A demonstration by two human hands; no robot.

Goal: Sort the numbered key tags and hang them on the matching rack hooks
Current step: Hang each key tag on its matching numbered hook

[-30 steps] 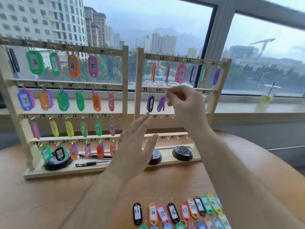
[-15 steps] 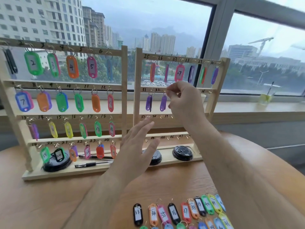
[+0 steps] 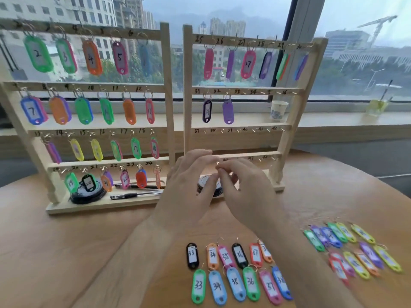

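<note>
Two wooden racks stand on the round table, the left rack full of coloured tags and the right rack hung along its top rail, with a dark purple tag 31 and a purple tag on the second rail. Loose tags lie near me, among them a black tag 33 and a green tag 33. My left hand hovers in front of the right rack's base with its fingers spread. My right hand is beside it, fingertips drawn together, nothing visible between them.
A second cluster of loose tags lies at the right of the table. A pen and black lids sit on the rack base. On the window sill behind stand a white cup and a glass with a drink.
My right hand has come down from the second rail of the right rack to its base. My left hand stays low and the two hands are now close together.
</note>
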